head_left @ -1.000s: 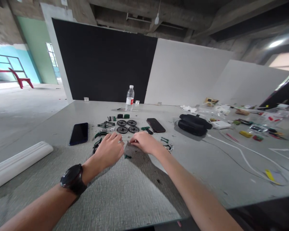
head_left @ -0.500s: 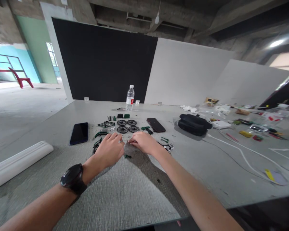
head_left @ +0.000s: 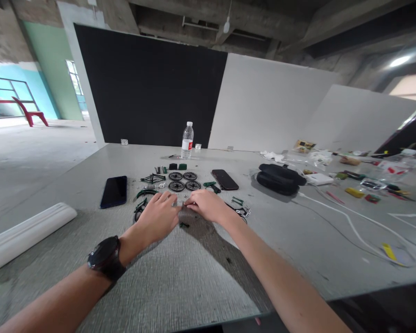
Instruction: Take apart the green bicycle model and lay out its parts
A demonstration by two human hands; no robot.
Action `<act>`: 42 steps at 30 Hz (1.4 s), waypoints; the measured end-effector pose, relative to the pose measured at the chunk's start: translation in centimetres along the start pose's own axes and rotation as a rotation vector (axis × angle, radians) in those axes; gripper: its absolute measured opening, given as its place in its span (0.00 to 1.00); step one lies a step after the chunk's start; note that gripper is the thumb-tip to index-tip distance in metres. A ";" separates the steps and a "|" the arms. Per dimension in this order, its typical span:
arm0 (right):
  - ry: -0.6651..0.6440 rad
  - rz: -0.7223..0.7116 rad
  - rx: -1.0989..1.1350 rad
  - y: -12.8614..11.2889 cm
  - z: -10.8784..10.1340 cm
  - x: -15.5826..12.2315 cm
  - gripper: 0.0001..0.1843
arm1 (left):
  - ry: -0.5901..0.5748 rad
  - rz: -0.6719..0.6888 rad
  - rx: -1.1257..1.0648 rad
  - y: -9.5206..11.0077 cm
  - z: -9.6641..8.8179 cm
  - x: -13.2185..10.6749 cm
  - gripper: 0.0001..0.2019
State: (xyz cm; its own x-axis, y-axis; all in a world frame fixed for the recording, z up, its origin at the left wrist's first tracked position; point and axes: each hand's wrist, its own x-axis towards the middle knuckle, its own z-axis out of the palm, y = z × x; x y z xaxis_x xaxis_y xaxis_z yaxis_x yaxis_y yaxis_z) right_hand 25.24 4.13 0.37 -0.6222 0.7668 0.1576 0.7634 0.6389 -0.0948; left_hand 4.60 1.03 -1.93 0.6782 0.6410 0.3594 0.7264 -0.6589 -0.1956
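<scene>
Well, we have our left hand (head_left: 159, 212) and our right hand (head_left: 205, 206) low over the table (head_left: 180, 286), tips facing each other across a narrow gap. Our right thumb and forefinger draw close together, but we cannot tell whether they pinch anything; our left fingers curve side by side, and we cannot tell whether they grip something either. Just nearer to us than that gap lies a small dark-green part (head_left: 184, 225). Four black wheels (head_left: 176, 186) lie in two rows just beyond our hands, a dark frame (head_left: 153, 179) to their left and two dark-green blocks (head_left: 182, 166) behind.

As for room, a wide stretch of tabletop runs between our forearms (head_left: 277, 268) to the near edge. On the left, a phone (head_left: 113, 192) lies apart from our hand, with a long white piece (head_left: 31, 236) farther out. On the right, a second phone (head_left: 224, 179) lies near our knuckles, and a black case (head_left: 278, 179) well apart, with a white cable (head_left: 345, 221) trailing beyond. A black panel (head_left: 156, 88) and a white panel (head_left: 263, 101) stand along the far edge.

For labels, the upright bottle (head_left: 187, 142) before the black panel wears a white and red one, its lettering too small for us to read
</scene>
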 end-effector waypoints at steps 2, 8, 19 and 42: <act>-0.003 -0.002 0.005 -0.1 -0.1 0.0 0.11 | -0.003 -0.003 0.000 0.0 -0.1 0.0 0.12; -0.009 0.004 0.014 -0.1 -0.1 0.0 0.11 | -0.011 -0.007 0.000 0.1 -0.3 0.1 0.11; 0.197 0.152 0.126 1.8 -3.1 -1.6 0.15 | 0.009 -0.021 -0.006 0.1 -0.6 -0.1 0.09; -0.088 0.377 0.169 7.0 -1.4 -3.0 0.06 | -0.046 0.246 -0.190 0.2 -1.1 0.2 0.11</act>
State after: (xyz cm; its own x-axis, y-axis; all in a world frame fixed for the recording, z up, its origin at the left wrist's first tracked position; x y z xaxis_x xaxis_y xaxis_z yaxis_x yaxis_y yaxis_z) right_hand 32.69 6.25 0.62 -0.3232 0.9463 -0.0024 0.9057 0.3086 -0.2906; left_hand 4.78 0.56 -0.87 0.8387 0.4670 0.2802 0.5085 -0.8557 -0.0957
